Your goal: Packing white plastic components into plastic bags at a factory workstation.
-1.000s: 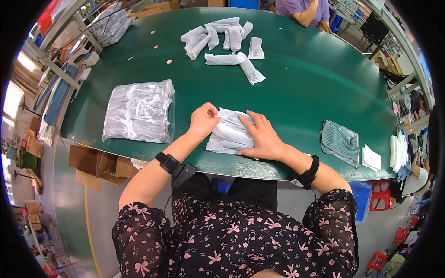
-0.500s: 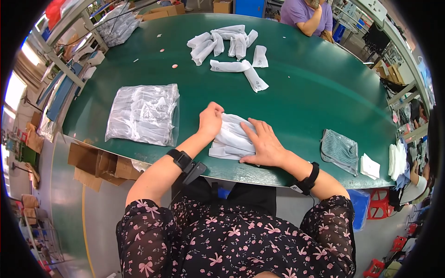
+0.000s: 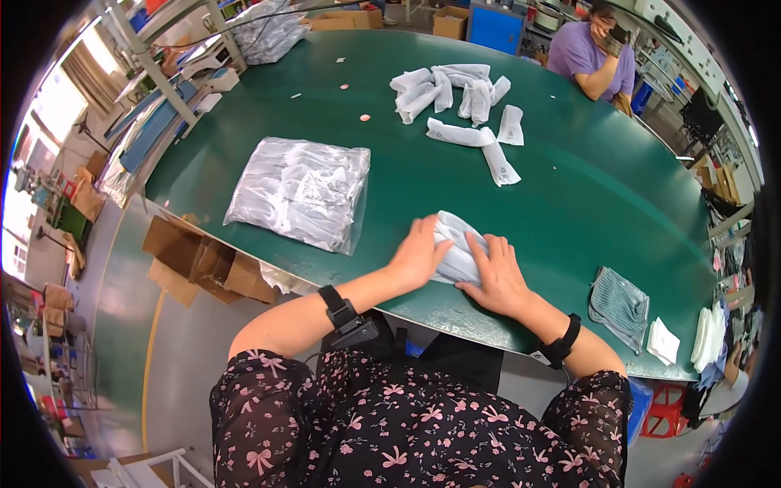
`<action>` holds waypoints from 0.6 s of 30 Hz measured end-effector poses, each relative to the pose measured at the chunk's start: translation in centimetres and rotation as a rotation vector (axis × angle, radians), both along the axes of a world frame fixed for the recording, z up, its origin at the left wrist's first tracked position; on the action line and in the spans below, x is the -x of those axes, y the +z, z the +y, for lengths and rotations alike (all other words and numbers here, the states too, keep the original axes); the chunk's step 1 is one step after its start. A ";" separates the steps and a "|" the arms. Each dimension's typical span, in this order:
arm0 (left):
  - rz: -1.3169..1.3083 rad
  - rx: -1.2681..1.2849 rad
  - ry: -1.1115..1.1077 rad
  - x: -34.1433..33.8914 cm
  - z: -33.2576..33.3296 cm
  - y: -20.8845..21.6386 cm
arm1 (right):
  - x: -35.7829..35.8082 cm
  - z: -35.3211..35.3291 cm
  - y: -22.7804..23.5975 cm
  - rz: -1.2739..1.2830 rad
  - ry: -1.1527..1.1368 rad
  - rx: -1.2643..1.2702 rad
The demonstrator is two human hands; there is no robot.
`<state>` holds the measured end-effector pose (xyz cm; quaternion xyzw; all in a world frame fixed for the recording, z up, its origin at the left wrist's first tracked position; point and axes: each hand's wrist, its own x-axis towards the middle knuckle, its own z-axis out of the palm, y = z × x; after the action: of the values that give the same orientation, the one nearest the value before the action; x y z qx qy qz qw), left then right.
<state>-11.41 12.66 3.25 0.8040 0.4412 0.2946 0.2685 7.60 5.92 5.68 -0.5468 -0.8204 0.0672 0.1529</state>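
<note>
On the near edge of the green table (image 3: 407, 171), a white, thin, crinkled packet (image 3: 460, 244) lies between my two hands. My left hand (image 3: 417, 259) wraps its left side with bent fingers, the thumb laid over the top. From the right, my right hand (image 3: 498, 278) presses on it, thumb across the front and fingers curved along the far right side. What is inside the packet cannot be made out. A clear plastic bag (image 3: 297, 193) full of similar white packets lies flat to the left. Farther back is a loose pile of rolled white packets (image 3: 447, 88).
At the right lie a grey-green striped cloth piece (image 3: 618, 307), a small white folded stack (image 3: 663, 342) and more white cloth (image 3: 709, 346). Cardboard boxes (image 3: 207, 264) stand below the left table edge. Across the table sits a person in purple (image 3: 590, 61).
My hands have come closer together, and the white packet between them is narrower, gathered or folded inward. My left hand has moved from its far corner to its side. The whole view has shifted.
</note>
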 end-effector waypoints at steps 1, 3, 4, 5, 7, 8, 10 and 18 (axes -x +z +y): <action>-0.049 0.038 -0.036 0.1 -0.3 -0.4 | 0.3 0.1 -0.1 0.001 0.015 -0.004; -0.102 0.069 -0.066 0.8 -0.3 -0.1 | 0.3 0.2 -0.3 0.009 0.020 -0.012; 0.009 -0.011 -0.116 1.6 -0.2 0.7 | 0.2 0.3 -0.4 0.010 0.019 -0.017; 0.122 -0.090 -0.159 2.6 -0.2 1.9 | 0.1 0.4 -0.7 0.008 0.031 -0.023; 0.223 -0.172 -0.210 4.6 -0.2 4.2 | -0.6 0.2 -1.2 0.032 -0.004 -0.064; 0.408 -0.247 -0.251 6.4 -0.2 5.6 | -0.6 0.5 -1.2 0.051 -0.011 -0.088; 0.596 -0.320 -0.282 9.5 -0.1 7.0 | -0.4 2.0 -0.1 0.227 0.040 0.010; 0.980 -0.469 -0.186 14.6 1.3 8.6 | 6.4 10.3 3.8 0.787 0.355 0.683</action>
<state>-26.02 13.92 11.82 0.9210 0.3642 -0.0487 -0.1296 1.18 16.19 9.45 -0.3522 -0.7125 0.5539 0.2481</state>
